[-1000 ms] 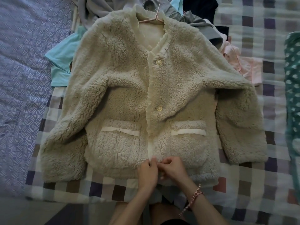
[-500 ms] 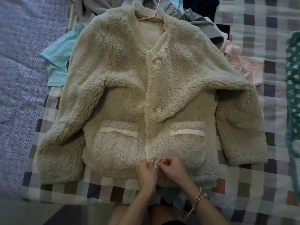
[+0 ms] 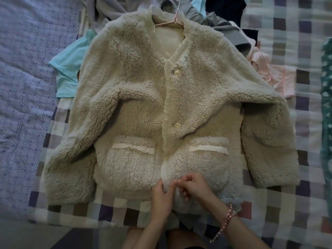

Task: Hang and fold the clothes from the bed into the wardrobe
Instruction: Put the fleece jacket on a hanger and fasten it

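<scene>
Checked bedspread (image 3: pixel 269 221) with fleece jacket (image 3: pixel 136 97) laid flat, pink hanger (image 3: pixel 170 22) in its neck. My left hand (image 3: pixel 162 196) and right hand (image 3: pixel 195 187) both pinch the front edge at the hem. I judge this to be fastening the lowest button; next, lift by the hanger hook.

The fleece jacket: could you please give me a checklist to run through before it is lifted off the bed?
1. Hanger seated in the fleece jacket collar: ok.
2. Upper button and lower button fastened: ok.
3. Bottom of the front closed: cannot tell; left hand and right hand pinch the edge there and hide it.
4. Hanger hook free of the grey clothes: cannot tell.
5. Jacket spread out on the checked blanket: ok.
</scene>
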